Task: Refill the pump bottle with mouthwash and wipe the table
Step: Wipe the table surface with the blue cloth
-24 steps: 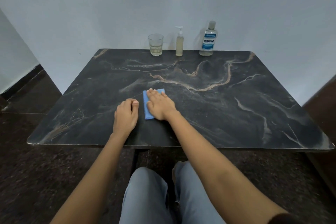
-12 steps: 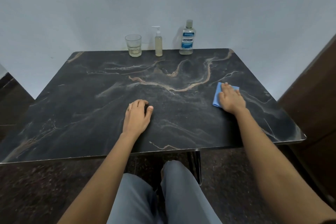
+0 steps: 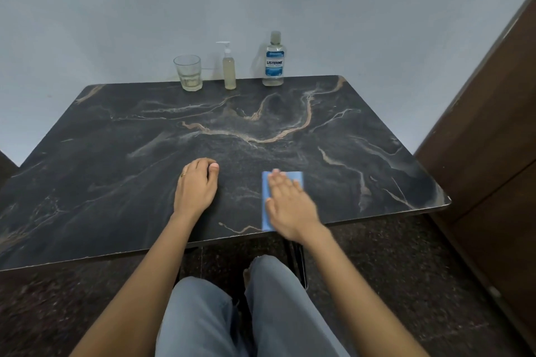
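Black marble-patterned table top [image 3: 116, 182] with tan veins, set against pale wall. Right hand [image 3: 290, 206] flat, fingers extended, pressing folded blue cloth [image 3: 268, 211] onto table near front edge; hand motion-blurred. Left hand [image 3: 195, 185] resting beside it, apart from cloth, fingers loosely curled, holding nothing; ring on one finger. Along back edge, left to right: clear glass tumbler [image 3: 188, 72], small white-topped pump bottle [image 3: 229, 66] with yellowish liquid, clear blue-labelled mouthwash bottle [image 3: 274, 61], all upright, capped.
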